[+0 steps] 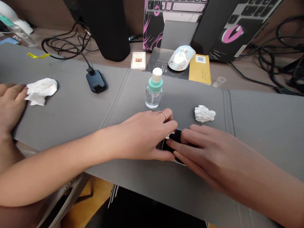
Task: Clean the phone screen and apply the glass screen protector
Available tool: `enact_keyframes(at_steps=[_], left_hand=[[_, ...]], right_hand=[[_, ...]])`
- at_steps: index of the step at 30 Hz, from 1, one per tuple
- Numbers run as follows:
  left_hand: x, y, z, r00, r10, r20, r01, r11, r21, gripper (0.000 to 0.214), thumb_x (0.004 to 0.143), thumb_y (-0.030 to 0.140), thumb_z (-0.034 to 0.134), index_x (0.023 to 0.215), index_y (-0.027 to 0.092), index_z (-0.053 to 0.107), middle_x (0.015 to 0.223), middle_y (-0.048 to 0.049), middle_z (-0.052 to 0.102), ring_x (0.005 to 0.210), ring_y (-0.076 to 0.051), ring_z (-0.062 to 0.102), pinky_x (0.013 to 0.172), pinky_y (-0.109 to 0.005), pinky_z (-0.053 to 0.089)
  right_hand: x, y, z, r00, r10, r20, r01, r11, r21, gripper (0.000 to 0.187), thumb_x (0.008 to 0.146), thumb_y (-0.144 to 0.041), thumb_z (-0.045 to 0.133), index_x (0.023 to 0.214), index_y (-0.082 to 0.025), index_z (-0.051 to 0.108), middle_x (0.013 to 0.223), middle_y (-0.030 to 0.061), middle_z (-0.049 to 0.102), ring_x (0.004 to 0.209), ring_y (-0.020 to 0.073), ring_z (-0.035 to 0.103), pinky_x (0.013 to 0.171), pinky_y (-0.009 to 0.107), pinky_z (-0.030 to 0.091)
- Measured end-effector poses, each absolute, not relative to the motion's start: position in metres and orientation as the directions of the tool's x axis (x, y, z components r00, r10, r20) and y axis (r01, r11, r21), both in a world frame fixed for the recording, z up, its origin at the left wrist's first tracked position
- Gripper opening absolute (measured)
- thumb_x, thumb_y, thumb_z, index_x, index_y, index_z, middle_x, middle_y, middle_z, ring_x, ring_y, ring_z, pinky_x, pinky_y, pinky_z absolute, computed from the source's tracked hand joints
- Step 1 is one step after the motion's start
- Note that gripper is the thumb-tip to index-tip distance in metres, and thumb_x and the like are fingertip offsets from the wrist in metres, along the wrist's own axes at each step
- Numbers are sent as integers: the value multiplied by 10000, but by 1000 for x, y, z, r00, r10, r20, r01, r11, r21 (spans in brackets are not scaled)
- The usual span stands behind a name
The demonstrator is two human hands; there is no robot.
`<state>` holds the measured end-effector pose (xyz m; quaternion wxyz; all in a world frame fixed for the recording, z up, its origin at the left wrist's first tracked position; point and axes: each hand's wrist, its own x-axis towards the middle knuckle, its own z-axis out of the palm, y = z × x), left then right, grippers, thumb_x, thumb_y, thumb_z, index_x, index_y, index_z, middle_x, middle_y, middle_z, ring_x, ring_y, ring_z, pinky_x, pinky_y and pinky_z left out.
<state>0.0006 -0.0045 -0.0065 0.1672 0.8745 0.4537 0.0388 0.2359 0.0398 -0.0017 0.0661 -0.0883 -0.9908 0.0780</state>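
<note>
Head view, read left to right. At the far left edge, 9 o'clock, another person's hand (10,106) rests flat on the grey desk mat (71,110), its fingertips just beside a crumpled white tissue (41,91). Toward 11 o'clock a small black device (95,81) lies on the mat with a black cable (68,47) running back from it.

My left hand (144,136) comes in from 8 o'clock and lies palm down near the centre of the mat, fingers extended and close together, a thin ring (163,114) on one finger. Its fingertips press on the left part of a flat black object (174,137), mostly hidden; I cannot tell what it is. Nothing is gripped: the hand lies flat on top, not closed around it.

At 12 o'clock from that object, just beyond my left knuckles, a clear spray bottle (154,90) with a teal collar and white cap stands upright.

My right hand (201,148) enters from 4 o'clock, also flat, fingers straight, covering the right part of the black object; its fingertips meet those of my left hand. Flat contact, no grasp.

At 1 o'clock a second crumpled tissue (204,114) lies near my right fingers, not touching. Farther back: a mouse (180,57), a yellow booklet (200,68), a decorated laptop (175,19).
</note>
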Motion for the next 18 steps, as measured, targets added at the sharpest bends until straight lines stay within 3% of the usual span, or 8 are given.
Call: enact_keyframes(at_steps=[12,18], left_hand=[[1,-4,-7,582,809,-82,782,-529,330,441,972,584,723,1078,164,642,1199,-103,607,846,-222,661,709,-365,505],[2,-4,-3,581,805,-117,783,-514,349,440,968,589,721,1094,174,649,1210,-95,619,870,-237,680,759,-393,547]], right_hand=[[236,42,-4,-973,165,159,148,982,-115,251,999,-39,530,946,-179,731,816,36,540,721,206,417,640,376,276],[237,44,3,-954,234,187,204,965,-163,296,1069,-123,492,867,-199,695,788,30,554,660,183,452,596,349,325]])
